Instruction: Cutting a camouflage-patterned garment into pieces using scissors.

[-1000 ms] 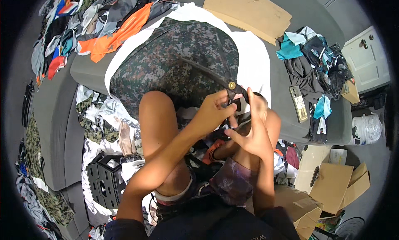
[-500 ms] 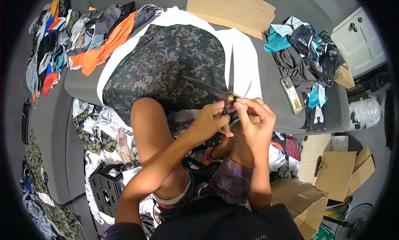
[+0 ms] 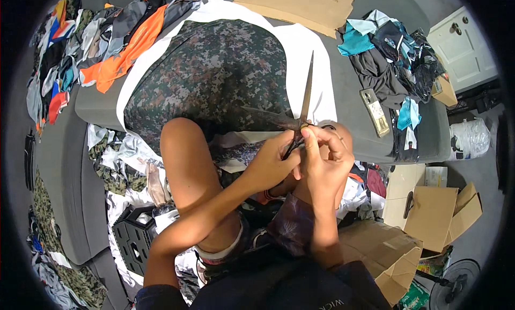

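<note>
I hold a large pair of scissors (image 3: 308,92) in front of me, its blades spread apart. One blade points up and away over the white cloth edge; the other reaches left and is blurred against dark fabric. My left hand (image 3: 274,158) is closed around the black handles, which its fingers partly hide. At the pivot, my right hand (image 3: 327,158) pinches with thumb and fingertips, covering most of the screw. Beyond both hands, a dark digital-camouflage cloth (image 3: 214,68) with a wide white border lies over the grey sofa seat (image 3: 351,108).
Fabric scraps (image 3: 120,47) heap at the back left, with teal and dark scraps (image 3: 375,47) at the right. A phone (image 3: 375,112) lies on the sofa. Cardboard boxes (image 3: 429,216) stand at the lower right, and a black plastic crate (image 3: 133,237) sits beside my left leg.
The upright blade has tilted slightly right. My right hand has shifted a little left, closer to my left hand, and now covers the brass pivot more. My right knee has come into view behind it.
</note>
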### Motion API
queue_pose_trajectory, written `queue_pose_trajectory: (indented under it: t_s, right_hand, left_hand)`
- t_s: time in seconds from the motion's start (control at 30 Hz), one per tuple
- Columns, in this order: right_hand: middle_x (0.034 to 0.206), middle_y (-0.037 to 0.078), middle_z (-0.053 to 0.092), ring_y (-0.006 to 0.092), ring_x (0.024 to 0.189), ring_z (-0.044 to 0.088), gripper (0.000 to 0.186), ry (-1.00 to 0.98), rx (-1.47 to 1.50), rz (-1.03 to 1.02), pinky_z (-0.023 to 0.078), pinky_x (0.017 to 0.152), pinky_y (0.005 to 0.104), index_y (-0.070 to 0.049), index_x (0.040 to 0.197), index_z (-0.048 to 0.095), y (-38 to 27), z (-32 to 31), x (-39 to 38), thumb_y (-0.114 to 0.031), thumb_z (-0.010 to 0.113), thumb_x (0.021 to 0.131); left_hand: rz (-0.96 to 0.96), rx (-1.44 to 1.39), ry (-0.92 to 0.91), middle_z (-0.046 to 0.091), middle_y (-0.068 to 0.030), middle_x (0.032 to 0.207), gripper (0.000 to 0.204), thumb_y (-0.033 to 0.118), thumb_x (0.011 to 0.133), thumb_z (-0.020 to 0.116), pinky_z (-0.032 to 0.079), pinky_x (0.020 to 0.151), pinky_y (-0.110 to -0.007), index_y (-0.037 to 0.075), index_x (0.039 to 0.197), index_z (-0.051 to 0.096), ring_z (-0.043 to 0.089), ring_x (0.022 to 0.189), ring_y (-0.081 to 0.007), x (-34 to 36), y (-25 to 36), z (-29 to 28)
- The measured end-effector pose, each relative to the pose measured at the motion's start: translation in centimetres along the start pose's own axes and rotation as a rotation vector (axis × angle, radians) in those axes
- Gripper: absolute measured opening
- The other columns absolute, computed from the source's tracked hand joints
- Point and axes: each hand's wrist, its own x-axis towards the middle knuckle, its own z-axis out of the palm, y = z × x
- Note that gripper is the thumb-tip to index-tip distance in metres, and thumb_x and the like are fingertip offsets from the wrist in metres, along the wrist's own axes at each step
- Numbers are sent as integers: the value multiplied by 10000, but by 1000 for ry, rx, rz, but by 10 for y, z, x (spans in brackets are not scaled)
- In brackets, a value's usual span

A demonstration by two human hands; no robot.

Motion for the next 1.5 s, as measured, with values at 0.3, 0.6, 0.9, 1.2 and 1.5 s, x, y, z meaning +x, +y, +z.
queue_pose_trajectory:
  t_s: [0.3,0.6,0.9,1.2,1.5]
  right_hand:
    - [787,71,639,131,715,554,160,-92,-192,-535,442,673,228,6,931,691,26,-14,16,13,706,772]
    - [823,68,632,148,735,554,157,-81,-190,-541,439,698,228,7,936,680,31,-11,15,14,687,780]
    - [990,104,615,195,821,558,262,-192,-267,-394,451,767,267,8,1052,623,66,-1,-21,-14,650,792]
    - [975,103,600,178,741,529,299,-353,65,-245,448,670,247,14,1072,593,94,22,-40,-13,657,782]
    - [666,65,515,145,535,466,126,-605,508,159,395,520,219,-20,827,526,106,-3,-26,-94,627,820]
  left_hand:
    - [-23,50,-8,572,-56,699,90,14,850,475,407,489,-189,8,932,510,556,534,-103,-5,-1,-1]
    - [-31,-1,24,590,-59,706,223,-24,825,465,435,522,-196,-1,1027,556,556,545,-111,-2,-2,-6]
    - [129,197,252,602,-58,891,388,23,817,466,410,625,-195,27,1187,583,507,669,-100,2,-1,-34]
    - [-19,244,320,572,-46,871,294,94,902,471,394,660,-200,35,1167,584,483,719,-93,-4,3,-24]
    - [79,416,89,512,-28,862,240,125,901,570,381,671,-220,-1,1105,587,461,700,-118,-1,-5,-26]
